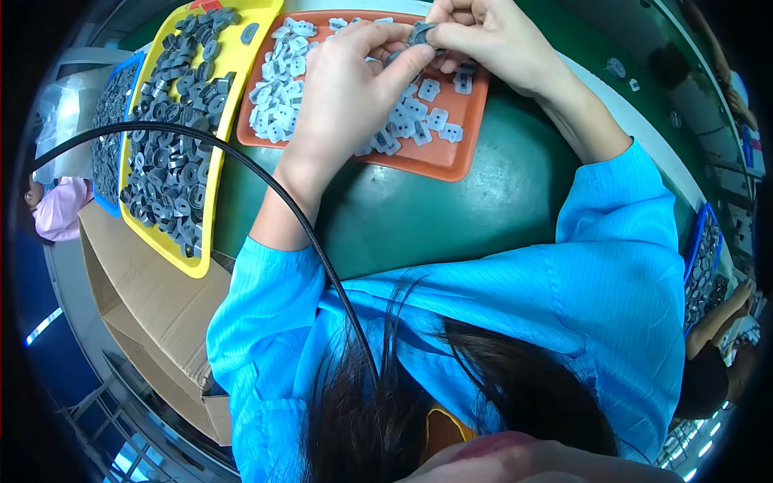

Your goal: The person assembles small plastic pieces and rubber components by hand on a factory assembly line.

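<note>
Above the orange tray, my two hands meet at a small grey plastic part. My left hand is closed, with its thumb and fingers pinching the part from the left. From the right, my right hand is closed on the same part, its thumb and index finger at the upper edge. Fingers hide much of the part. Beneath the hands, the tray holds many small white plastic pieces with holes, heaped at its left and scattered at its right.
Left of the orange tray lies a yellow tray full of grey round parts. Beyond it sits a blue tray of small dark parts. A black cable arcs across the view. An open cardboard box stands at lower left. Co-workers sit at both sides.
</note>
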`<state>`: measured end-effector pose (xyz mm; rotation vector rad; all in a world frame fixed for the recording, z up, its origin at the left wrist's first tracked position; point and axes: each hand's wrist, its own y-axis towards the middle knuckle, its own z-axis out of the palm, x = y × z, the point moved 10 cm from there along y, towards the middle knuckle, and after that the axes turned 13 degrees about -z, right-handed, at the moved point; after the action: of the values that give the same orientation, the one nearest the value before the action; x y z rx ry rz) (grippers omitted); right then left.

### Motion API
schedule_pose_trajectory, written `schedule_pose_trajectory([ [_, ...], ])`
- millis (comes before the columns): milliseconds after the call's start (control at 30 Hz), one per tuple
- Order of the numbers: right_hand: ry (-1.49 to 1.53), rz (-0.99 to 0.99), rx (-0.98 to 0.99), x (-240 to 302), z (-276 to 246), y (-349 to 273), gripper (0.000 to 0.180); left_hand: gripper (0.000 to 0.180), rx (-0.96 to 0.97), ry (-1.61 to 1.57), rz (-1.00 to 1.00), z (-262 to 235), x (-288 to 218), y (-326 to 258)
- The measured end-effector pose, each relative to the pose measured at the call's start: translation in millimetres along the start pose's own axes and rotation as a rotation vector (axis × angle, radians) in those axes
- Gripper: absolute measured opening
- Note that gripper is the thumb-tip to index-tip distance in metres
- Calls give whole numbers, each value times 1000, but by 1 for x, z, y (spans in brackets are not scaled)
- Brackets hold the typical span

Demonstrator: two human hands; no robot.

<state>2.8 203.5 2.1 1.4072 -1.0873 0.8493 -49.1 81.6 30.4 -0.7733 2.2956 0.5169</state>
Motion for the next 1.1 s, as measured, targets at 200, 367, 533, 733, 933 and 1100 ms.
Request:
schedule_pose_trajectory([
  [200, 24, 258, 88, 4, 8, -2, 22, 36, 235, -437, -186, 12, 15, 7],
  [367, -166, -69, -102, 3, -11, 13, 19, 29, 145, -556, -291, 4, 17, 5],
  [533, -625, -46, -398, -20, -100, -1, 30, 27, 218, -852, -366, 9, 55, 16],
  [733, -1293, -291, -596, 37, -156, -64, 19, 33, 192, -937, -383, 5, 66, 12],
  [933, -1681, 241, -629, 68, -258, -253, 23, 32, 225, -1010, -422, 8, 52, 18],
  [1100, -1544, 357, -621, 45, -255, -282, 25, 30, 214, -973, -367, 9, 58, 16],
])
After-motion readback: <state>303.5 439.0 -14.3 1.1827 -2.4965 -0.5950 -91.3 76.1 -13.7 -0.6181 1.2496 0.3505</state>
